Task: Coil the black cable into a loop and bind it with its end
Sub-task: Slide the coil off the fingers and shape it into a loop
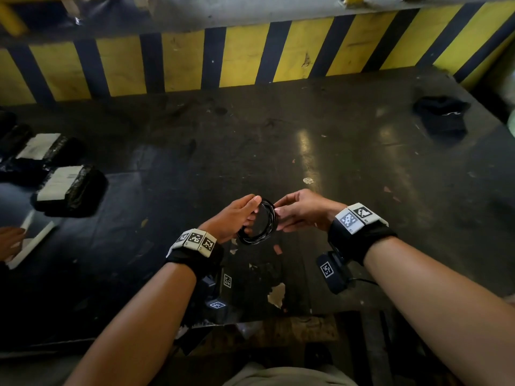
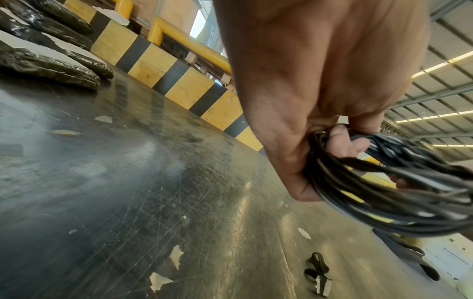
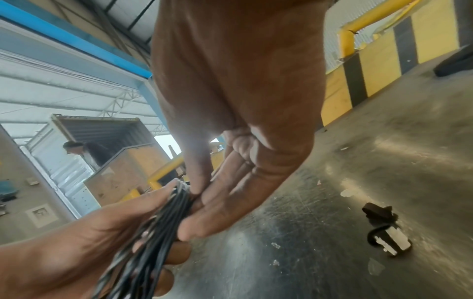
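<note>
Only wrist views show a clip (image 2: 318, 272) beyond the coiled cable (image 1: 257, 222)

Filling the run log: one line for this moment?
cable coil: looped, off table | left hand: grips coil | right hand: pinches coil

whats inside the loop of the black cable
Fingers of the left hand pass through the cable coil; the rest of the opening shows dark table. The cable's end is not discernible.

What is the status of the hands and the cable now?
Left hand grips coiled black cable. Right hand pinches coil's far side. Nothing in the way.
</note>
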